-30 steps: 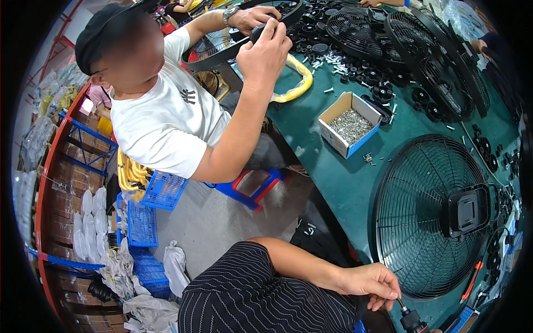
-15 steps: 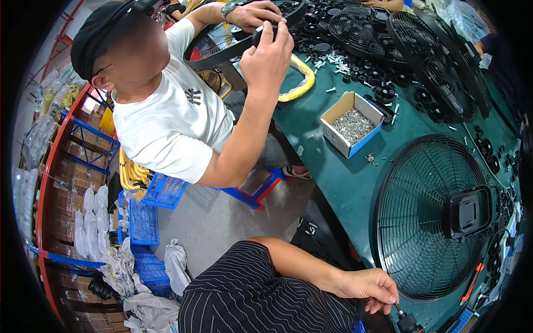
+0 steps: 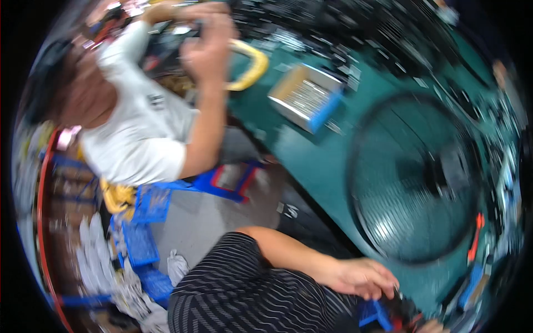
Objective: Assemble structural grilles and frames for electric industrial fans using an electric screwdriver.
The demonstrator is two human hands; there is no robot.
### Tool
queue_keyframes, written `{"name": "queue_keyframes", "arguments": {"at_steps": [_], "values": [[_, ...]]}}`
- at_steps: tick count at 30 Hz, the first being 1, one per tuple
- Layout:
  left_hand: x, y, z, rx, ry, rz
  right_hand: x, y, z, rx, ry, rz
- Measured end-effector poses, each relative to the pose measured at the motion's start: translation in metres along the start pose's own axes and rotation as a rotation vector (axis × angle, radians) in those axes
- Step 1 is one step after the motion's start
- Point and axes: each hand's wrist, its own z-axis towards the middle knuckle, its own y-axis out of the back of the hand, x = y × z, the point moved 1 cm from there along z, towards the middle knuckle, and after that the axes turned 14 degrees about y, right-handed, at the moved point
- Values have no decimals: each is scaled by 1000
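Note:
My left hand (image 3: 363,278) is stretched to the right above my lap, thumb and fingertips pinched together. They meet a small slim piece at the tip of a dark power driver (image 3: 404,312); blur hides what exactly is between them. At the lower edge a bit of my right hand (image 3: 432,327) shows against the driver's body, most of its fingers cut off. Beyond both hands a round black fan guard (image 3: 383,222) lies on the green table (image 3: 302,161), a dark motor housing (image 3: 454,169) at its middle.
An open carton of screws (image 3: 325,119) stands past the guard. A red-handled tool (image 3: 475,237) lies to its right. Black fan parts (image 3: 333,28) crowd the table's back. A co-worker in a white shirt (image 3: 139,127) sits at the left, hands raised near a yellow ring (image 3: 258,66).
The view has swung, so table and co-worker sit further left and higher, smeared. My left hand stays near the driver's tip. Part of my right hand has come into view.

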Motion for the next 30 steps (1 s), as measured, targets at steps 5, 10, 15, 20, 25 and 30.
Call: {"name": "queue_keyframes", "arguments": {"at_steps": [5, 10, 15, 20, 25, 30], "values": [[3, 2, 23, 44, 134, -113, 29, 5, -8, -35, 141, -297], [2, 0, 40, 36, 194, -186, 30, 10, -9, 12, 181, -385], [-3, 1, 48, -27, 179, -228, 12, 16, -2, 38, 165, -453], [-7, 4, 26, -70, 117, -311, -13, 13, -6, 7, 257, -252], [-9, 17, 4, -61, 65, -424, -38, 4, -1, 120, 67, -170], [-11, 25, -4, 56, 33, -547, -50, -11, -2, 172, 26, -308]]}}
